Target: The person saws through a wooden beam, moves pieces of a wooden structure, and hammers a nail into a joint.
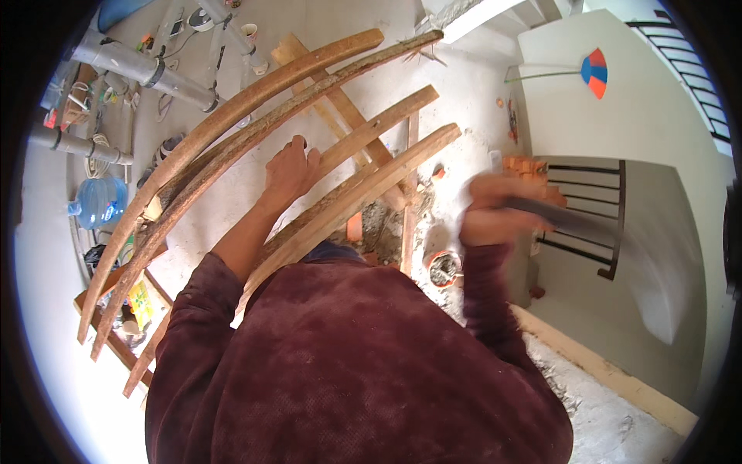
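Long wooden boards [394, 116] lie in a rough framework over crosspieces [348, 108], curved by the lens. My left hand [292, 168] is closed on one of the middle boards, fingers curled at its edge. On the right, my right hand [498, 209] is closed around the dark handle [560, 214] of a tool, raised beside the boards. The tool's far end is a pale motion smear, so I cannot make out its head. Broken masonry and rubble [371, 232] show below the boards.
A bucket [444, 269] of grey material stands near my right arm. Metal scaffold poles [124, 66] and a water jug [103, 203] are at the left. A stairwell with black railing [618, 193] and a timber edge [607, 363] lie to the right; bricks [525, 166] sit by it.
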A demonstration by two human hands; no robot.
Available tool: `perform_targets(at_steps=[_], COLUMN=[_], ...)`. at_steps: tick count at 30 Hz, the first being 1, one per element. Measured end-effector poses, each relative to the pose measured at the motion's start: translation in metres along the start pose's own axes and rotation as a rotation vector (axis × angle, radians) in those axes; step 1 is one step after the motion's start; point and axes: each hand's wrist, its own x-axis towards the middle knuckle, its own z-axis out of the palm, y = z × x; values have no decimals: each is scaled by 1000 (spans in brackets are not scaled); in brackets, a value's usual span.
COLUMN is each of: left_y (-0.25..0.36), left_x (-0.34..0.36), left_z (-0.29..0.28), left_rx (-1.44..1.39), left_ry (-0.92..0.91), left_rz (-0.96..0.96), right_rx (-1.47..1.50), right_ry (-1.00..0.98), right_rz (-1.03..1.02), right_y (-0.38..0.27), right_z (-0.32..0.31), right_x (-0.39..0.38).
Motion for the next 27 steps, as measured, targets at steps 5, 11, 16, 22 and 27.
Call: perform_targets(at_steps=[5, 11, 16, 22, 27], left_y=[-3, -13, 1, -9, -27], left_x=[3, 1, 0, 3, 5], left_z=[4, 3, -1, 9, 15], left_rx=[61, 13, 9, 35, 59], left_ry=[14, 32, -24, 57, 51], left_rz=[-13, 28, -10, 3, 34], right_rx=[-514, 432, 93, -493, 419], right_ry=[-579, 111, -45, -472, -107], right_rz=[853, 123, -82, 798, 273], right_y=[57, -70, -3, 72, -35], right_z=[-29, 2, 2, -38, -10], right_x=[-110, 86, 13, -97, 62])
